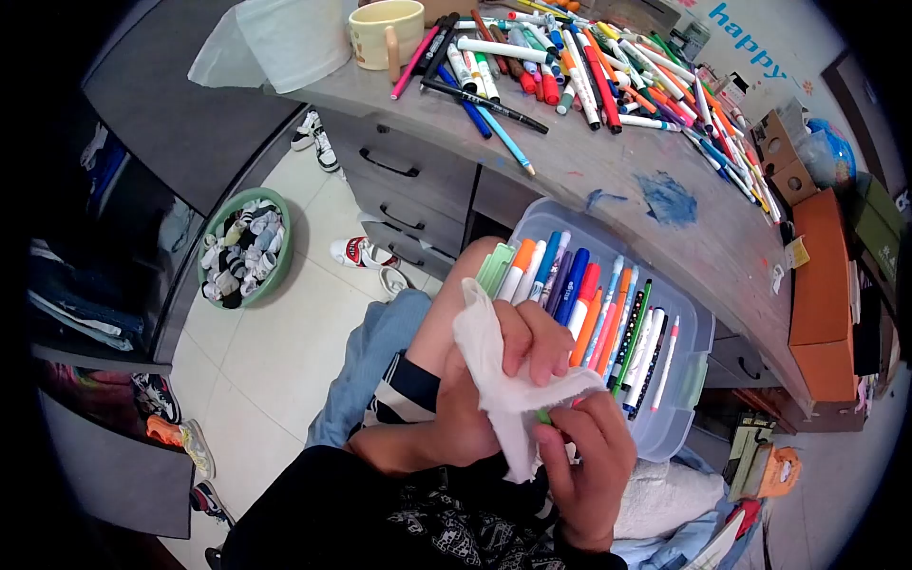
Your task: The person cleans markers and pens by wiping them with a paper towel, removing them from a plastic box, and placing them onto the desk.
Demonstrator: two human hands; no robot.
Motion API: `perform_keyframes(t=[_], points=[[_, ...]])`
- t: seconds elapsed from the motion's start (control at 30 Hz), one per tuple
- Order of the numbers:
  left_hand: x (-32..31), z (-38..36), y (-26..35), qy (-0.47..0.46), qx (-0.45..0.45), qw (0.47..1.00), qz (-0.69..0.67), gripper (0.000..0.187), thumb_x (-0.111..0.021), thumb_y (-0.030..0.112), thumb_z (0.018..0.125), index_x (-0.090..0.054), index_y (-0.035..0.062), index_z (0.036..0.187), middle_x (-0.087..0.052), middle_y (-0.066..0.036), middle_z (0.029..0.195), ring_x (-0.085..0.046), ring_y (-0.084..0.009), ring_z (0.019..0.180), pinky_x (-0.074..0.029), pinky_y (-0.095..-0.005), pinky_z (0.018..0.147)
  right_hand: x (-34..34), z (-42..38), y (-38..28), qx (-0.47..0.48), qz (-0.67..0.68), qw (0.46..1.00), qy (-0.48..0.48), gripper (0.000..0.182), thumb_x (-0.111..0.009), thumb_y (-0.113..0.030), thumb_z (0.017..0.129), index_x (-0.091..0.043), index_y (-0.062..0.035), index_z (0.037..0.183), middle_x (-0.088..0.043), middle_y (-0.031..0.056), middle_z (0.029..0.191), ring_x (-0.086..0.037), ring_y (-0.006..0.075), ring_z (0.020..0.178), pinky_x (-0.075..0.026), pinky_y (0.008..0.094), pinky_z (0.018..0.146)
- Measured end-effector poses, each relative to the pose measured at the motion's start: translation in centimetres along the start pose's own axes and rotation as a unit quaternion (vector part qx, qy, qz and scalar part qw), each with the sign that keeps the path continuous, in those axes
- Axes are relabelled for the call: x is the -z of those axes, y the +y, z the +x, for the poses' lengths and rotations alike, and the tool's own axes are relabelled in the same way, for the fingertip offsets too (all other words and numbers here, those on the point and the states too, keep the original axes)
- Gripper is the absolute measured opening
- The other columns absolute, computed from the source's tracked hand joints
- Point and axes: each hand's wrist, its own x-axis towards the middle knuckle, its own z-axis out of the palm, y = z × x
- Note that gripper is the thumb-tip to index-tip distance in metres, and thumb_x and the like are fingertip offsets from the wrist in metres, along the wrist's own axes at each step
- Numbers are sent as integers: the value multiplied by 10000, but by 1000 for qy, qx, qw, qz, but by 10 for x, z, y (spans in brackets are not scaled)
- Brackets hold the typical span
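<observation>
My left hand point(537, 344) is closed on a crumpled white tissue point(494, 353), its fingers folded over the cloth-like sheet. Close beside it, my right hand point(591, 465) pinches the tissue's other end around a slim object. Only a small green part point(542, 416) of that object shows, perhaps a marker; the tissue and fingers hide the rest. Just beyond both hands, a clear plastic box point(698, 356) rests near my lap. Inside it, several markers and pens point(608, 323) lie side by side in a row.
A large pile of markers point(617, 71) covers the back of the desk point(570, 171), near a yellow mug point(385, 33) and a roll of white tissue point(290, 43). Cardboard boxes point(822, 285) stand at the right. A green basin point(283, 256) of socks and several shoes are on the floor.
</observation>
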Motion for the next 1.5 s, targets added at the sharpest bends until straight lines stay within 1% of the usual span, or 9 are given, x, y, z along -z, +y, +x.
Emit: perform_keyframes(t=[0.6,0.8,0.9,0.93,1.0,1.07,1.2,1.27,1.5], points=[[4,-2,-8,-87,-59,994,22,163,-458,245,951,-396,103,900,-475,-85,913,-472,-195,853,-398,-352,841,1,-22,8,49,-57,994,83,258,-815,-66,640,-678,-37,857,-594,77,815,-549,259,732,-452,346,627],[-2,1,-1,-16,-47,999,-16,210,-397,288,996,-407,82,958,-483,-112,931,-490,-227,873,-428,-384,838,3,-28,14,23,-38,993,111,225,-765,4,645,-670,-19,848,-601,87,819,-555,270,738,-457,357,640],[-4,3,3,-38,-25,995,-93,289,-437,306,1000,-443,46,1126,-523,-127,1049,-538,-251,988,-466,-388,877,6,-31,19,11,-34,991,125,170,-719,18,673,-662,-4,832,-605,100,807,-552,279,727,-455,357,642],[-13,4,15,27,68,997,-33,326,-507,341,968,-463,59,1125,-528,-104,1026,-537,-250,1010,-454,-422,929,7,-31,19,8,-31,991,129,149,-703,13,686,-657,4,828,-606,105,796,-549,282,721,-453,356,641],[-6,0,18,45,140,988,50,412,-552,365,945,-464,54,1202,-537,-105,1099,-526,-263,1092,-454,-439,986,7,-31,19,4,-29,990,135,130,-688,9,699,-653,12,824,-606,111,785,-547,285,715,-451,354,640],[8,-11,15,86,193,977,27,478,-569,377,938,-456,47,1265,-530,-105,1178,-516,-259,1150,-454,-439,1020,2,-29,18,-11,-23,983,182,211,-625,-144,840,-596,42,745,-556,121,707,-499,260,685,-397,342,646],[14,-13,11,132,206,967,-72,497,-564,377,942,-447,44,1292,-517,-104,1224,-510,-248,1167,-454,-430,1025,6,-32,21,-5,-27,980,199,231,-624,-154,849,-591,45,736,-554,118,702,-495,258,676,-388,337,637],[15,-10,9,129,198,968,-85,498,-564,377,942,-445,44,1294,-516,-104,1225,-509,-247,1169,-453,-430,1026,11,-33,24,3,-40,986,162,75,-664,-28,753,-626,25,791,-598,120,764,-539,284,704,-437,355,629],[17,-3,2,123,179,970,-110,502,-564,374,943,-440,45,1301,-515,-103,1230,-508,-244,1173,-450,-428,1029,11,-33,26,-20,-43,985,167,98,-636,-61,799,-611,28,766,-587,120,743,-527,283,684,-423,348,615]])
